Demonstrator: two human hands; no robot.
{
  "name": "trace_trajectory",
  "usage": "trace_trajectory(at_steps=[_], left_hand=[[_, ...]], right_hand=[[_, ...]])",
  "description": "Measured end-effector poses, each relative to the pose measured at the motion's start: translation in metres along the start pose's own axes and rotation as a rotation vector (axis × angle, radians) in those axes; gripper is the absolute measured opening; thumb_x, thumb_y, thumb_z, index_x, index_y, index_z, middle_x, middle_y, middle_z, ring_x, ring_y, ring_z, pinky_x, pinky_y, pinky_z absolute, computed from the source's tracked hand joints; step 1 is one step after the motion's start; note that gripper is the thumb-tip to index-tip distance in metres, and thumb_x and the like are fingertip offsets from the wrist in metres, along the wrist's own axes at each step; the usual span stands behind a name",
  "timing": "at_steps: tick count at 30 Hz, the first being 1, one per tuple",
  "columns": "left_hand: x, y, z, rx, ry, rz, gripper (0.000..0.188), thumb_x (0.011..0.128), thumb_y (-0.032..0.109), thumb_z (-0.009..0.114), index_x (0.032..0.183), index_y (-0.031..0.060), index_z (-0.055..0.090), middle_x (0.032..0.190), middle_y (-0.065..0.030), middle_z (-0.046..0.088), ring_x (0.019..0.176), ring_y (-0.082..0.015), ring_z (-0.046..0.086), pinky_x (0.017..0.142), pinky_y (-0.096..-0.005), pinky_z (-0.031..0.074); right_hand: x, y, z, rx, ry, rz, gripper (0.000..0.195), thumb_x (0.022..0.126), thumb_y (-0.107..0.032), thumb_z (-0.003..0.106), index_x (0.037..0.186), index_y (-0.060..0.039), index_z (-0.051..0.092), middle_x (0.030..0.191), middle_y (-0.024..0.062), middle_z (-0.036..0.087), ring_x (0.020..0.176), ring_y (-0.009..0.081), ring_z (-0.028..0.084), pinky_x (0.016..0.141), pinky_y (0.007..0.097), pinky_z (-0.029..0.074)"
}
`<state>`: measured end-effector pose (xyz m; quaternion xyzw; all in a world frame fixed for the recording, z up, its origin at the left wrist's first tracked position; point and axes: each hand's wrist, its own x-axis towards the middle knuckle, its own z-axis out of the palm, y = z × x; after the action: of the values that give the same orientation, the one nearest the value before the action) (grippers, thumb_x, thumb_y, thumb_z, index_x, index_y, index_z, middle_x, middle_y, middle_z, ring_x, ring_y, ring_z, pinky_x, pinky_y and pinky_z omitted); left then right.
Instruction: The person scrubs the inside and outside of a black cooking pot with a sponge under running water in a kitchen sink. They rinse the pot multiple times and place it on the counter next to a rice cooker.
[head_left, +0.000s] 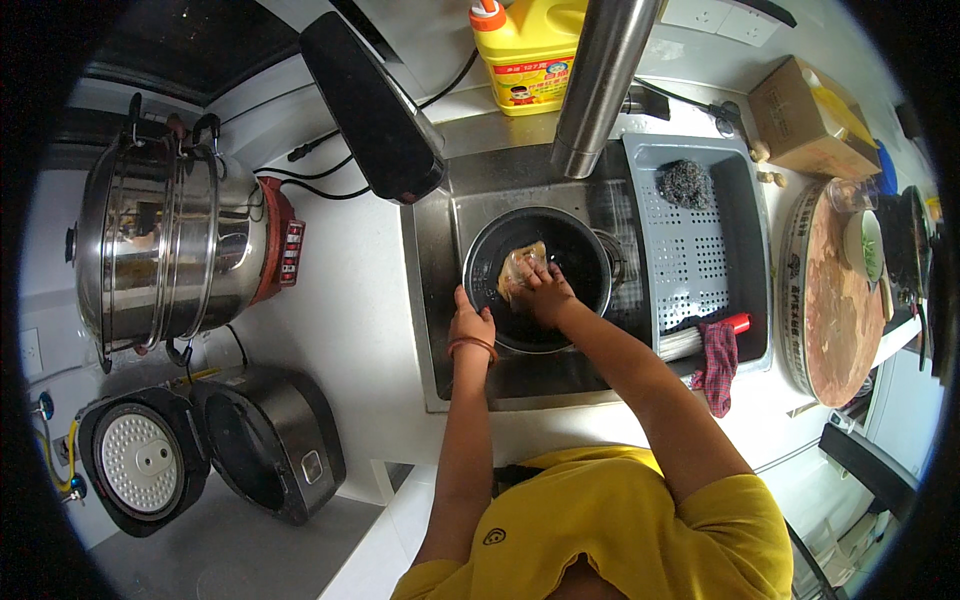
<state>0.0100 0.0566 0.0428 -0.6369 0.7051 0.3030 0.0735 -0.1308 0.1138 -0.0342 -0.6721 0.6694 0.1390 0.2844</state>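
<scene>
A round black cooking pot (585, 255), likely a rice cooker's inner pot, sits in the stainless steel sink (480, 180). At its near left rim is my left hand (472, 322), thumb up along the outside, holding the edge; a reddish bangle circles that wrist. My right hand (546, 292) reaches inside and presses a wet yellowish-brown cloth (517, 270) against the pot's inner wall. The palm side of this hand is hidden. Above the sink hangs the thick steel faucet (600, 90).
On the right, a grey perforated basket (690, 255) holds a steel wool scourer (684, 184) and a red-handled brush (705, 336). A round wooden chopping board (840, 300) lies beyond. An open rice cooker (262, 442) and a steel steamer (172, 240) stand left; a yellow detergent jug (525, 60) stands behind.
</scene>
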Motion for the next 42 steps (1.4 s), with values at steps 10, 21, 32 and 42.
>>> trace_trajectory(at_steps=[10, 21, 32, 42], left_hand=[[0.002, -0.002, 0.003, 0.014, 0.004, -0.002, 0.058, 0.081, 0.015, 0.052, 0.13, 0.0077, 0.023, 0.092, -0.0236, 0.059, 0.084, -0.037, 0.058, 0.072, -0.0426, 0.046], [0.002, -0.005, 0.005, -0.083, 0.011, 0.023, 0.059, 0.075, 0.014, 0.055, 0.127, 0.0105, 0.027, 0.09, -0.0244, 0.059, 0.084, -0.0396, 0.057, 0.072, -0.0447, 0.046], [-0.012, 0.017, -0.014, -0.128, 0.157, 0.11, 0.061, 0.07, 0.015, 0.057, 0.126, 0.011, 0.034, 0.088, -0.0235, 0.059, 0.082, -0.0391, 0.057, 0.072, -0.0444, 0.046], [-0.016, 0.008, -0.016, -0.145, 0.281, 0.212, 0.059, 0.069, 0.016, 0.057, 0.125, 0.0128, 0.038, 0.083, -0.0224, 0.06, 0.077, -0.0386, 0.058, 0.069, -0.0444, 0.047]], right_hand=[[0.021, 0.01, -0.022, -0.677, 0.317, 0.071, 0.061, 0.087, -0.025, 0.031, 0.138, -0.0093, 0.003, 0.144, 0.0027, -0.013, 0.133, 0.0185, -0.007, 0.106, 0.0349, -0.004], [-0.02, 0.022, -0.045, -0.843, 0.077, 0.328, 0.055, 0.088, -0.029, 0.03, 0.137, -0.0068, 0.017, 0.145, 0.0087, -0.006, 0.133, 0.0247, -0.008, 0.104, 0.0411, -0.011], [-0.035, 0.027, -0.034, -0.204, -0.187, 0.067, 0.064, 0.085, -0.026, 0.045, 0.137, -0.0346, 0.009, 0.145, -0.0017, -0.002, 0.132, 0.0335, 0.002, 0.103, 0.0494, 0.013], [-0.007, 0.03, 0.009, -0.256, 0.097, 0.032, 0.035, 0.083, -0.025, 0.045, 0.117, -0.0225, 0.049, 0.13, 0.0019, 0.035, 0.121, 0.0282, 0.027, 0.095, 0.042, 0.027]])
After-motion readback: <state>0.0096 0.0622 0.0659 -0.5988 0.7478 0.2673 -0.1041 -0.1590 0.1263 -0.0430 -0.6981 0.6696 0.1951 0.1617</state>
